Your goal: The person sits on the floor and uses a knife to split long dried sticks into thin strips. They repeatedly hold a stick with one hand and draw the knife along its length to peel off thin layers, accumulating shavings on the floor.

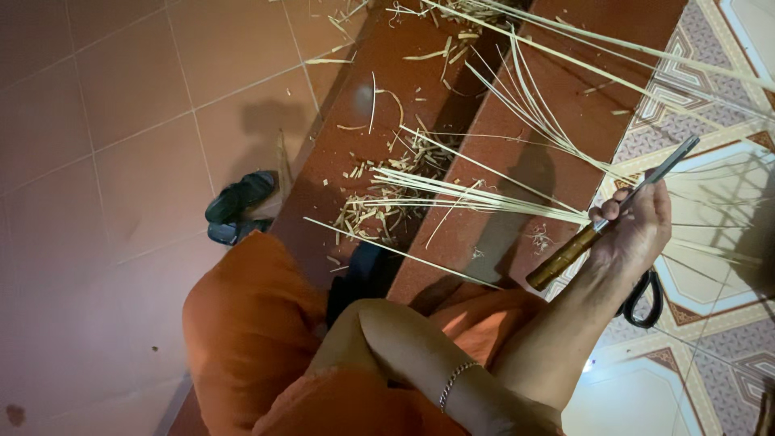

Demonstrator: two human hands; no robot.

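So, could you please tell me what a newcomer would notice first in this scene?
Most striking is the hand at right gripping a wooden-handled knife against a fan of pale thin strips spreading across the red steps. Left of it, shavings litter the lower step, with dark sandals on the tiled floor.

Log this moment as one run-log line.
right hand: grips knife | strips: held at blade | left hand: hidden | shavings: on step

Red-brown steps carry pale bamboo strips and scattered shavings; dark sandals lie on the tiled floor.
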